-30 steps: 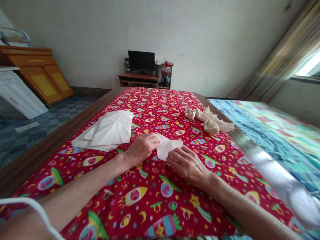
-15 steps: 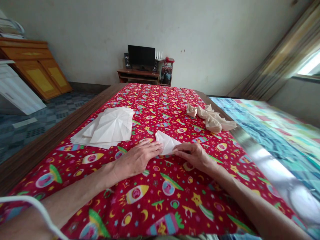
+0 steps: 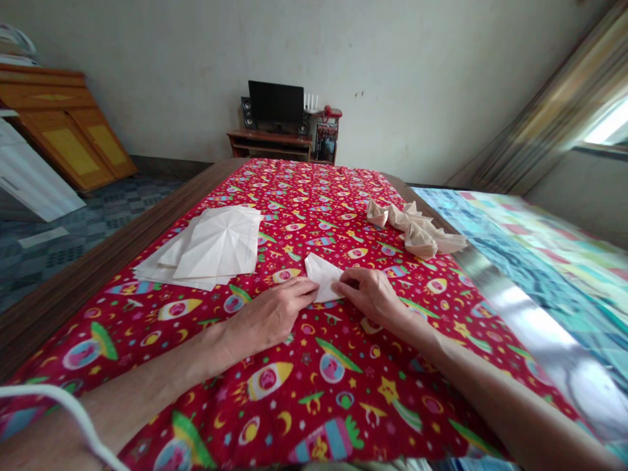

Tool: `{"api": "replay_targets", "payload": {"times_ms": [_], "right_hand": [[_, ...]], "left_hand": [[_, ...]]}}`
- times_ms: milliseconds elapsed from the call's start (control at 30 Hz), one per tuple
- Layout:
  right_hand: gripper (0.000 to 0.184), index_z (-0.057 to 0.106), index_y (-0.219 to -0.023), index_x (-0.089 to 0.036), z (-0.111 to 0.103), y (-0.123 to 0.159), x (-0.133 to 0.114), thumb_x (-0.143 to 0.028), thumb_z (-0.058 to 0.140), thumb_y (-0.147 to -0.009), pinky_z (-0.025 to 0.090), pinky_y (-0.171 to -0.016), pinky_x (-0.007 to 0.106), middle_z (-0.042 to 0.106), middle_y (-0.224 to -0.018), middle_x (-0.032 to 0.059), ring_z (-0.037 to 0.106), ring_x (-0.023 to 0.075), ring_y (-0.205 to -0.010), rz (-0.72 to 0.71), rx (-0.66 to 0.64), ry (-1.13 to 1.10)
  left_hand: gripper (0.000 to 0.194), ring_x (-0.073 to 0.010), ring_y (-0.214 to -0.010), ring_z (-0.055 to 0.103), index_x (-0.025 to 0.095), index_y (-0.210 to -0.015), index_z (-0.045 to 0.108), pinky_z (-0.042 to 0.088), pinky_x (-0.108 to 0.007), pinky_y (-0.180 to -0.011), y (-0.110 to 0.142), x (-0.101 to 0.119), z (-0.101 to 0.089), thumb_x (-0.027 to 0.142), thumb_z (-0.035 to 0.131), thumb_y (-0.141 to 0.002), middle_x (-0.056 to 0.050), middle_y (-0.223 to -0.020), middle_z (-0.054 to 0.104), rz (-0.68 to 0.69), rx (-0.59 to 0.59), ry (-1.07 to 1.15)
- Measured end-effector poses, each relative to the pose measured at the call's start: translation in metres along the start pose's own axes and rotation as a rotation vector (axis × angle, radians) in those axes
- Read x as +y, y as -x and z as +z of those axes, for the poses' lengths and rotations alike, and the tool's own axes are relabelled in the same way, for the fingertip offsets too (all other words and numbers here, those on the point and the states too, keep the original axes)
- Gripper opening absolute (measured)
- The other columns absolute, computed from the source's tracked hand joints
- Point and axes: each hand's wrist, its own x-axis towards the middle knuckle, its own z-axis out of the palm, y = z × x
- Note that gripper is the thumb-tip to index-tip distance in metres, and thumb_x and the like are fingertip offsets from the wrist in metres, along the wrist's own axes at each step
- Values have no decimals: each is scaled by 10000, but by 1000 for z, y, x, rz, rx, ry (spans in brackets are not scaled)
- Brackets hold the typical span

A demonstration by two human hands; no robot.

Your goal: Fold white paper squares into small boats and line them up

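Note:
A small folded sheet of white paper [image 3: 322, 273] lies on the red patterned tablecloth [image 3: 318, 340] between my hands. My left hand [image 3: 277, 307] grips its lower left edge, fingers pressed together, the thumb partly hidden. At the right side, my right hand [image 3: 375, 294] pinches the paper between thumb and curled fingers. Left of the hands rests a stack of creased white paper sheets [image 3: 220, 245], the top one with folds fanning out from a centre. Several folded paper pieces [image 3: 419, 239] with pointed tips sit in a cluster at the right.
A white cable [image 3: 69, 399] crosses my left forearm at the lower left. The table's brown edge [image 3: 122, 261] shows along the left. To the right is a bed with a patchwork cover [image 3: 515, 248]. A monitor [image 3: 276, 103] stands on a desk at the far wall.
My right hand has moved slightly left and folded the paper's right corner inward, so the paper looks narrower. The left hand's fingers have drawn in. The view has tilted a little.

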Motion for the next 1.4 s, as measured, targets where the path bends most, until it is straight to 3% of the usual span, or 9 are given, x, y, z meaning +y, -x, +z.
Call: {"api": "replay_targets", "payload": {"times_ms": [200, 333, 467, 1400], "right_hand": [[228, 596, -691, -193, 5, -2, 5, -373, 568, -829, 302, -558, 216, 589, -624, -14, 512, 105, -582, -35, 24, 54], [235, 585, -699, -191, 7, -2, 7, -385, 569, -831, 297, -555, 213, 594, -640, -15, 510, 102, -585, -65, 28, 63], [234, 582, -691, -189, 8, -2, 8, -387, 595, -816, 293, -558, 211, 594, -639, -18, 509, 101, -589, -60, 34, 74], [223, 575, -701, -189, 10, -2, 5, -353, 539, -848, 271, -542, 220, 600, -660, -2, 478, 105, -574, -95, 76, 163]], "left_hand": [[458, -181, -1198, 476, 69, -1243, 512, 412, -332, -1053, 1, 1, 9, -17, 348, -825, -115, -1229, 572, -25, 85, 17], [537, -187, -1208, 450, 98, -1321, 445, 408, -347, -1056, 1, 4, 7, -31, 362, -807, -104, -1265, 541, -32, 37, 19], [475, -207, -1225, 430, 114, -1275, 505, 414, -366, -1050, 2, 8, 5, -1, 373, -834, -108, -1257, 538, -19, -7, -4], [437, -187, -1233, 481, 87, -1273, 510, 404, -352, -1067, 5, 11, 3, 34, 368, -862, -106, -1304, 552, 12, -21, -110]]}}
